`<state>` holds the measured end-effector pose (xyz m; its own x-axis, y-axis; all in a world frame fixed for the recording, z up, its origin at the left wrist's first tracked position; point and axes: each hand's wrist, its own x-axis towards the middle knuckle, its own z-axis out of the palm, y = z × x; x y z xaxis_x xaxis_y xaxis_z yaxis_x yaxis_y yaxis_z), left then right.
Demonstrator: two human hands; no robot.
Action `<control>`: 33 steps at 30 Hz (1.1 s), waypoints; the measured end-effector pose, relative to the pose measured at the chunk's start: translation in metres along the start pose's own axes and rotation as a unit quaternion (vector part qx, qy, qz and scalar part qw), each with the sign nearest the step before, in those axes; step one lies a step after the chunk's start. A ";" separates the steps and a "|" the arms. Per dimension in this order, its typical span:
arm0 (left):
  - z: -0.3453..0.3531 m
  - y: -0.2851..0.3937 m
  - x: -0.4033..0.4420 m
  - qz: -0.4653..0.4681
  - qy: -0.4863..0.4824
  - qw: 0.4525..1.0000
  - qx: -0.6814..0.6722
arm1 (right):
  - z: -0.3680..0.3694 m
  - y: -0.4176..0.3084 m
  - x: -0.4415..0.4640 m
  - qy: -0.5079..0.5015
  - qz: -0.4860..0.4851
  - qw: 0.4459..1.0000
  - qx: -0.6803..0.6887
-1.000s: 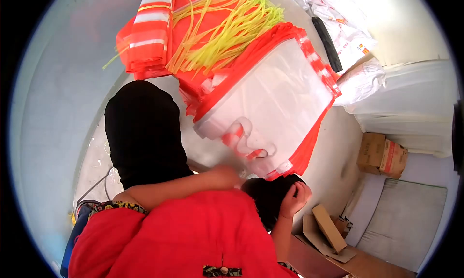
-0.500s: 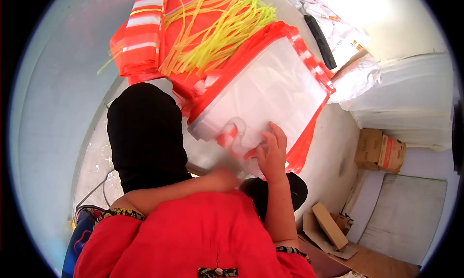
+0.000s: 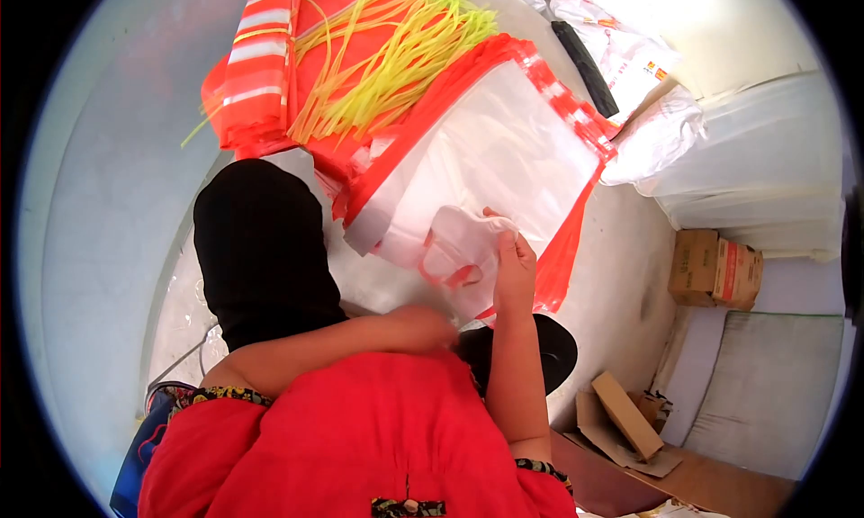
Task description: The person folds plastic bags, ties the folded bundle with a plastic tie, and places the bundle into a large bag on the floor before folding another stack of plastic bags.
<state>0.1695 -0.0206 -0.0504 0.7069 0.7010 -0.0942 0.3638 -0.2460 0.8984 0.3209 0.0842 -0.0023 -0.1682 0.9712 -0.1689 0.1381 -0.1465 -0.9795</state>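
Observation:
A stack of red-edged, translucent white plastic sheets (image 3: 504,140) lies in front of me, with a curved cut-out near its lower edge. My right hand (image 3: 511,252) pinches a fold of the top sheet beside that cut-out. My left hand (image 3: 421,329) is at the stack's near edge, blurred by motion, its fingers not readable. Beyond the stack, yellow-green strips (image 3: 396,59) are spread over red plastic. To their left stands a red and white striped bundle (image 3: 259,77) with a yellow tie round it.
A black bar-shaped object (image 3: 585,68) lies by white printed bags (image 3: 661,135) at the upper right. A cardboard box (image 3: 715,268) stands on the right, and cardboard pieces (image 3: 625,419) lie at the lower right. My dark-covered knee (image 3: 261,239) is left of the stack.
My right hand has moved from beside my knee up onto the stack and closed on the top sheet, which is now lifted and creased near the cut-out. My left hand remains low and blurred.

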 end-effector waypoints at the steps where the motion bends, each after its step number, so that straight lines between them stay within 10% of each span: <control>1: -0.001 0.001 0.000 0.025 0.039 0.999 -0.017 | -0.002 0.001 0.001 -0.006 -0.003 1.000 0.013; 9: -0.062 -0.007 -0.008 -0.030 0.584 0.808 -0.068 | 0.003 0.000 -0.004 -0.017 0.012 0.997 0.077; 21: -0.159 -0.011 0.023 -0.040 0.453 0.805 -0.381 | -0.003 0.003 -0.002 -0.022 0.002 0.992 0.122; 33: -0.152 -0.025 -0.028 -0.174 0.356 0.889 -0.228 | 0.010 0.007 -0.008 0.007 -0.070 0.997 0.004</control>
<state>0.0483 0.0674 -0.0050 -0.0236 0.9677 -0.2511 0.0861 0.2522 0.9638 0.3135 0.0736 -0.0084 -0.1713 0.9848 -0.0281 0.1067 -0.0098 -0.9942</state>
